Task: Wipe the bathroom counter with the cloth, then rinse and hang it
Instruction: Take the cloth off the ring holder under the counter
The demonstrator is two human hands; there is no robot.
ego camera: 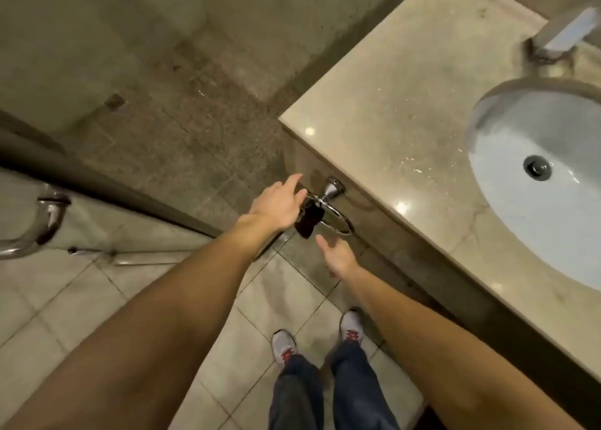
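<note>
Bathroom counter (390, 104), dark cloth (308, 223) on its towel ring (342, 228).
Left hand (276, 206) spread beside it, right hand (338, 257) slack-fingered below.

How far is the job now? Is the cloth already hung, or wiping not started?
The dark cloth hangs on the towel ring at the side of the counter. The left hand is at it and the right hand is below, neither gripping. Droplets lie on the counter, so wiping may remain; one picture cannot tell start from end.
</note>
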